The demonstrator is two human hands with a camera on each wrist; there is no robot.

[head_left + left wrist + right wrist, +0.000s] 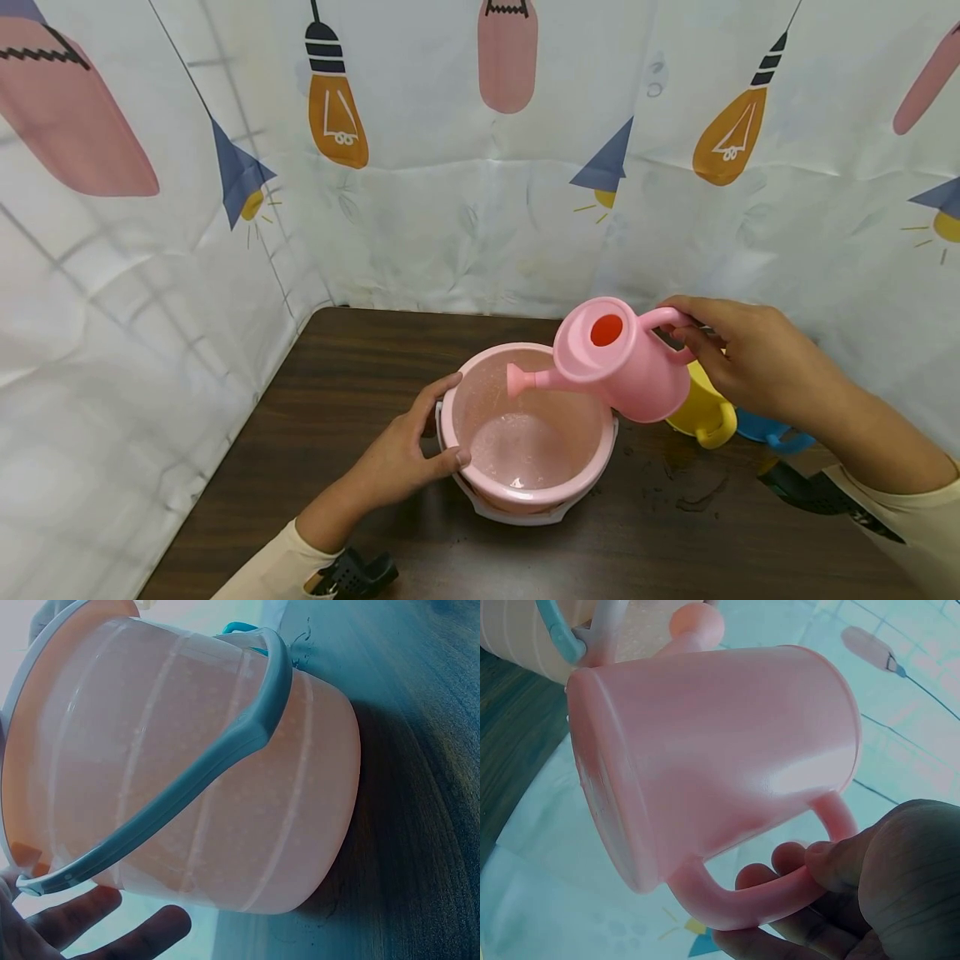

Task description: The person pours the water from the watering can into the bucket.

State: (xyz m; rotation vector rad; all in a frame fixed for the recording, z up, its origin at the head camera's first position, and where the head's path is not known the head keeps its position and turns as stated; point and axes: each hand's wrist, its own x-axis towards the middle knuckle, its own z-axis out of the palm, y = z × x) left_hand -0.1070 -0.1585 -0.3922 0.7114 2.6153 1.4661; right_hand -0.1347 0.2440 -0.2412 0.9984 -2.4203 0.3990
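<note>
"Can first: where are you seeing it?"

"I'm seeing the can [637, 371] leaning leftward over the right side of the bucket [528, 497], its spout [519, 380] hanging above the opening."

"And the fingers?"

"The right hand [757, 358] is gripping the can's handle, thumb pressing on it. The left hand [401, 454] is holding the bucket's left rim with thumb and finger; on my left wrist feed, two other fingers are extending loosely beside the wall."

"Any water running?"

"I'm not making out a stream, only glints on the bucket's floor."

"How are you judging the pour?"

"I'm favouring a slow tilt from the wrist, spout well inside the rim, left hand steadying. Tipping too steeply could be spilling through the top hole [606, 330]."

"Farther out?"

"A yellow cup [693, 406] and a blue cup [753, 425] are sitting rightward, wet marks [705, 500] are showing on the table [375, 358], and a printed sheet [450, 233] is hanging behind."
</note>
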